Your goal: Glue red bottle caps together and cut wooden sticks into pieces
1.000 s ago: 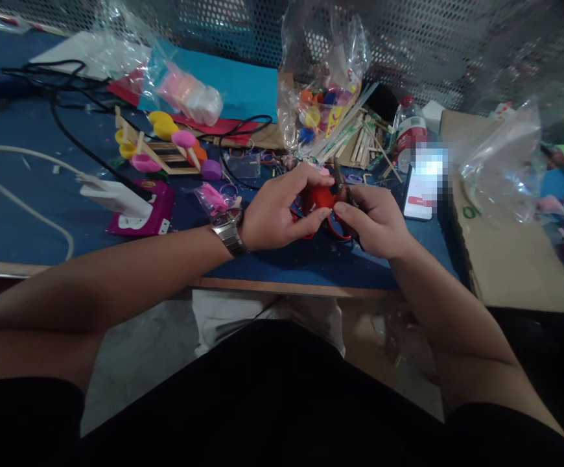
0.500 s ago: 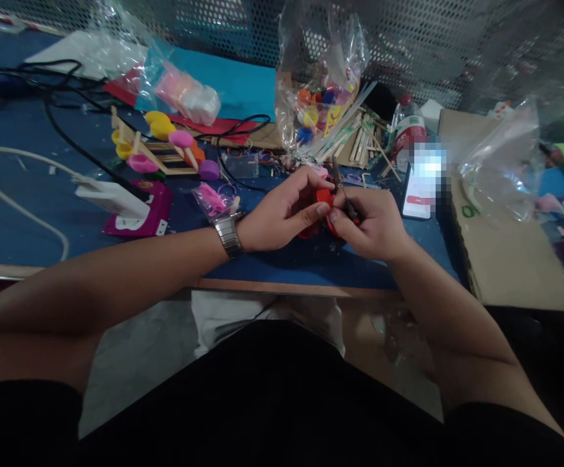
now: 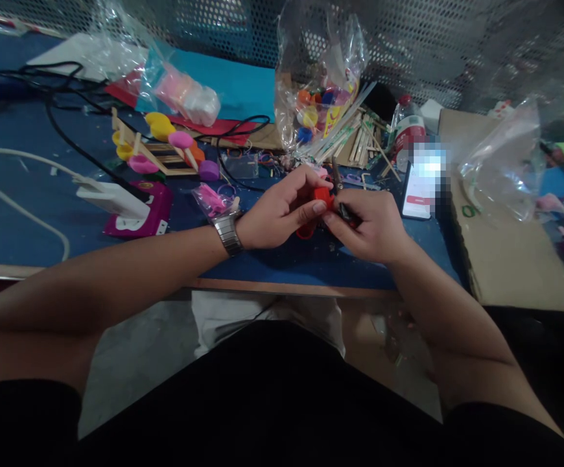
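Both hands meet low over the blue table, close to its front edge. Thumb and fingers of my left hand [image 3: 282,211] pinch a small bright red piece [image 3: 323,196]. A red rounded part [image 3: 305,231] shows below that hand; whether it joins the piece cannot be made out. My right hand [image 3: 372,220] is closed round a slim dark tool [image 3: 345,213] with a black grip. A narrow metal part [image 3: 336,174] points away from me beyond its fingers, partly hidden. The right thumb tip lies against or very near the red piece.
To the left stand a purple power socket [image 3: 141,211] with a white plug and a wooden stick frame [image 3: 170,165] with coloured cups. Behind lie a clear bag [image 3: 318,97] and wooden sticks [image 3: 362,143]. A phone [image 3: 418,194], bottle [image 3: 407,133] and cardboard [image 3: 510,253] are on the right.
The right thumb and the dark tool have shifted slightly left and turned. Red material beside the right thumb is no longer visible; a red rounded part shows more under the left hand.
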`<state>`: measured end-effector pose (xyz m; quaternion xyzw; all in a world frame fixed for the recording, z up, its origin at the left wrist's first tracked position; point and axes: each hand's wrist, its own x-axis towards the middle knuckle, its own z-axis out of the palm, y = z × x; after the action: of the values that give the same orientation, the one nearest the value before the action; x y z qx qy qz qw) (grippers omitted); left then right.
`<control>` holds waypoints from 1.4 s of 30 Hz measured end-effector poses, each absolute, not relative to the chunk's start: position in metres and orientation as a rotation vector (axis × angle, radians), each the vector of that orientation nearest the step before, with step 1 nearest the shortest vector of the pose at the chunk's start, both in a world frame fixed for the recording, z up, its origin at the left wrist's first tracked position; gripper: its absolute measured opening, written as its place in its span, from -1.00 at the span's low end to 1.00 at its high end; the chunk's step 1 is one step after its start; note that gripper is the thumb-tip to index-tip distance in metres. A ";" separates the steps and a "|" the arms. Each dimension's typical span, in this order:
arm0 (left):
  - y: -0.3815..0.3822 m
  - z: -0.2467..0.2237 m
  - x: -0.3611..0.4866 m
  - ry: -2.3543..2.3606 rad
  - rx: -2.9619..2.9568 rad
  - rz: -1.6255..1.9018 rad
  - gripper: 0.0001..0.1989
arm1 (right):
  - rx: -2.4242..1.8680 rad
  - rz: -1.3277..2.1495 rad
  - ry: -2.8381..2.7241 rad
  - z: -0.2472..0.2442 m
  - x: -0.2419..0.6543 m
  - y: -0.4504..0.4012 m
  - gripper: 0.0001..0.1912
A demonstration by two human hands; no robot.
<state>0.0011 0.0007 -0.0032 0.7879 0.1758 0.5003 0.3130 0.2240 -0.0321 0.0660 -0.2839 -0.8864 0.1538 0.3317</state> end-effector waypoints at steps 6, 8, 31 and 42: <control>-0.001 -0.002 0.000 0.449 2.128 1.339 -0.57 | -0.792 0.689 -2.208 0.066 0.224 -0.035 -0.65; -0.001 -0.001 -0.002 0.460 2.157 1.361 -0.55 | -0.836 0.794 -2.146 0.066 0.223 -0.038 -0.64; -0.013 0.009 -0.003 0.539 2.075 1.277 -0.50 | -0.842 0.741 -2.169 0.067 0.224 -0.034 -0.65; -0.005 0.013 -0.004 0.517 2.344 1.388 -0.65 | -0.873 0.955 -2.024 0.067 0.222 -0.035 -0.69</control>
<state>-0.0043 -0.0053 0.0135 0.8310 0.1835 0.4920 0.1834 0.2215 -0.0347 0.0670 -0.3387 -0.7856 0.3706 0.3615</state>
